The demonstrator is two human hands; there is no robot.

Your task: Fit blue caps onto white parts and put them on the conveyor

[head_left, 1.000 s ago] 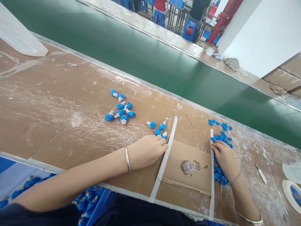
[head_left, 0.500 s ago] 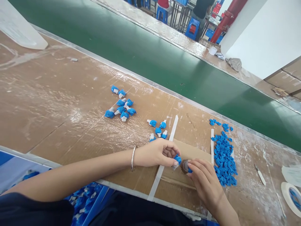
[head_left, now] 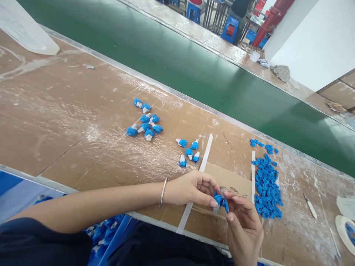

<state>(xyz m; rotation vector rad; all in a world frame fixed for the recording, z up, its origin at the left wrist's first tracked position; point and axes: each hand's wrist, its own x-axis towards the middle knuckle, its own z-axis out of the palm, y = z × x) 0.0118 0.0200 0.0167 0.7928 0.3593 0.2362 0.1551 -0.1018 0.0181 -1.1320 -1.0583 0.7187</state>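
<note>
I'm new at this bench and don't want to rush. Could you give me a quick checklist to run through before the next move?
1. Left hand has a grip on the blue-and-white piece: ok.
2. Right hand pinches a blue bit by its fingertips: ok.
3. Blue bit fixed to the piece: cannot tell; they meet closely between the fingers.
4. Contents of the clear cup visible: not ok; the fingers partly hide it.
5. Loose blue pieces at hand: ok, heaped on the right.
6. White-handled tool away from both hands: ok.
</note>
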